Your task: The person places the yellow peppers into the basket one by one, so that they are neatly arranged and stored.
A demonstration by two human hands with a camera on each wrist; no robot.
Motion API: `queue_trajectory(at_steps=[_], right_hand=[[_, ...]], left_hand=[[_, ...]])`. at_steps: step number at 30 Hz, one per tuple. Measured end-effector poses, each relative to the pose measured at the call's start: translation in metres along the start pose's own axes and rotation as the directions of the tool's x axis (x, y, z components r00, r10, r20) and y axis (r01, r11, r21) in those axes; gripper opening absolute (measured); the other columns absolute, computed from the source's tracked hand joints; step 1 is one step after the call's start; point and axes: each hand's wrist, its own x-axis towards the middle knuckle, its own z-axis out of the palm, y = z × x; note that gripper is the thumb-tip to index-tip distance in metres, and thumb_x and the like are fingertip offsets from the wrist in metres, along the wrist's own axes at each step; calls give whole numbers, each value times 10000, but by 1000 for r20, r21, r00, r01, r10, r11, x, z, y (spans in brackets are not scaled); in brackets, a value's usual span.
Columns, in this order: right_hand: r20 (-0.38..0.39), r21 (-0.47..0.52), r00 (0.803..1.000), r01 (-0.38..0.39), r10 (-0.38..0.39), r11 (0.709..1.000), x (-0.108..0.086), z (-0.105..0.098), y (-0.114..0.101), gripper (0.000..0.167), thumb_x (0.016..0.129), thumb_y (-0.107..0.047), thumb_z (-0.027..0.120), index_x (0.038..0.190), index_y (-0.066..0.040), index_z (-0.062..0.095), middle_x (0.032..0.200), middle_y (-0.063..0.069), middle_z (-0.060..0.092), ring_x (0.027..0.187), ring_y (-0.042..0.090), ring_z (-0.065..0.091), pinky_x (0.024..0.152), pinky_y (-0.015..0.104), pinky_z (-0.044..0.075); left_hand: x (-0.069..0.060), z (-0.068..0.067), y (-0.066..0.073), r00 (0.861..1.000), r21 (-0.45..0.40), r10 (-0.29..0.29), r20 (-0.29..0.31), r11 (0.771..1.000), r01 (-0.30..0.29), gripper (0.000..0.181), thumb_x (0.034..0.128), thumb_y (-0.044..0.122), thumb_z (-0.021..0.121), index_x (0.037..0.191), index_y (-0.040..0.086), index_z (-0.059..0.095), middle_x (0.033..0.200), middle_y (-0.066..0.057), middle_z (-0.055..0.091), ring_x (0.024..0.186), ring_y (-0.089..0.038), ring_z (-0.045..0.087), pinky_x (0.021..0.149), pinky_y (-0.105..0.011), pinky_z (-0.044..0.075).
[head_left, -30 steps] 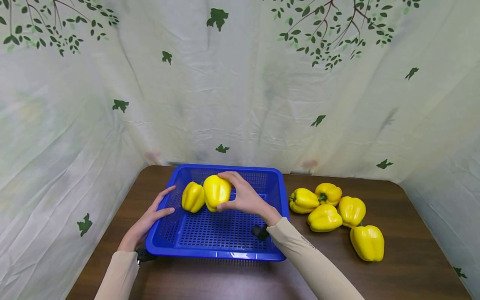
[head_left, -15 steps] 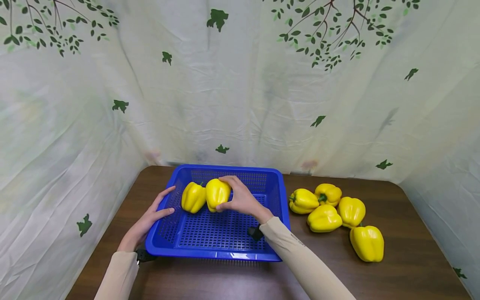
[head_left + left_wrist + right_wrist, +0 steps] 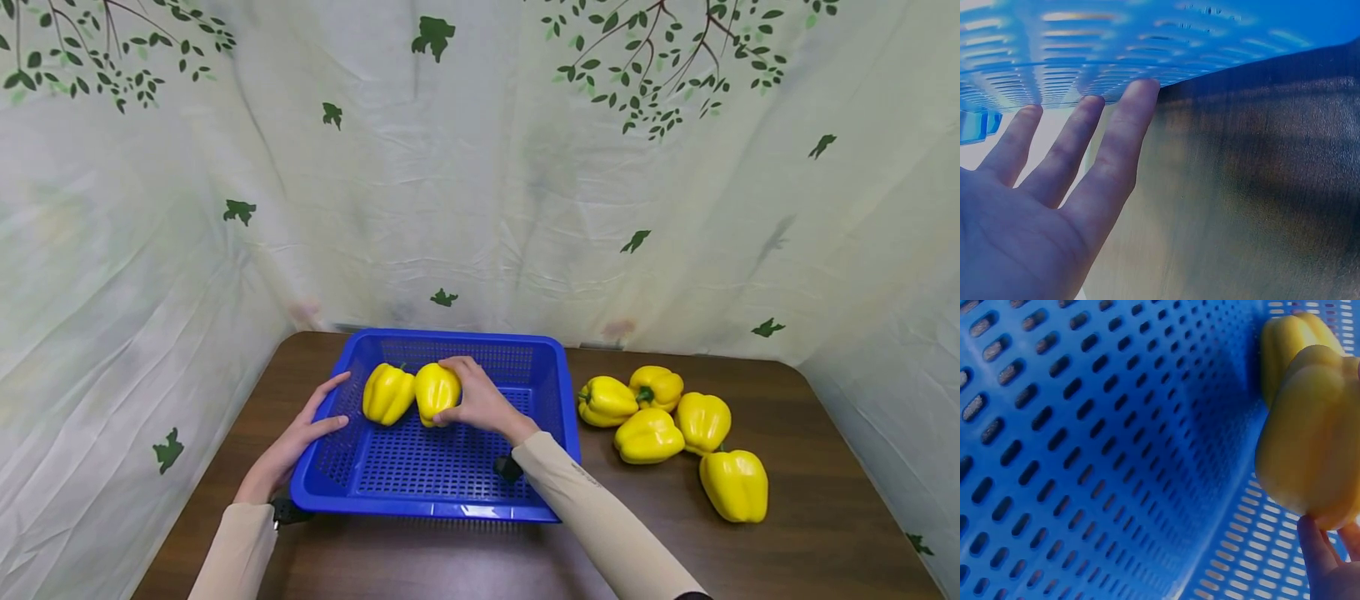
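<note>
The pepper (image 3: 437,396) in the right hand (image 3: 486,402) is bright yellow, as is the second pepper (image 3: 387,395) between it and the left hand (image 3: 303,429), both vivid against a deep blue basket (image 3: 427,507) patterned with rows of small slots. To the right of the right hand I see five more yellow peppers (image 3: 648,437), some with green stems (image 3: 644,394), on a dark brown table (image 3: 825,500) streaked with wood grain. Behind each hand is a beige sleeve (image 3: 600,512), and beyond both hangs a whitish curtain (image 3: 480,208) printed with green leaves (image 3: 433,36) and brown branches (image 3: 706,35).
</note>
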Motion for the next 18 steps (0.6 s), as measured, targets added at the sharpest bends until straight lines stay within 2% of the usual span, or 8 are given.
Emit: queue_trajectory(at_steps=[10, 18], right_hand=[[19, -30, 999, -30, 30, 999, 3, 7, 5, 829, 724, -194, 838, 1412, -58, 395, 1399, 127, 375, 1249, 280, 391, 1003, 418, 376], [-31, -68, 999, 23, -25, 997, 1, 14, 8, 809, 717, -171, 843, 1378, -14, 404, 1359, 164, 385, 1216, 318, 403, 979, 441, 397]], left_hand=[[2, 0, 0, 1000, -6, 9, 6, 1000, -9, 650, 1004, 173, 466, 1521, 321, 101, 1516, -217, 75, 1162, -448, 430, 862, -523, 481], [1, -1, 0, 1000, -7, 8, 6, 1000, -8, 650, 1004, 169, 464, 1522, 320, 101, 1515, -219, 79, 1162, -443, 436, 858, -528, 483]])
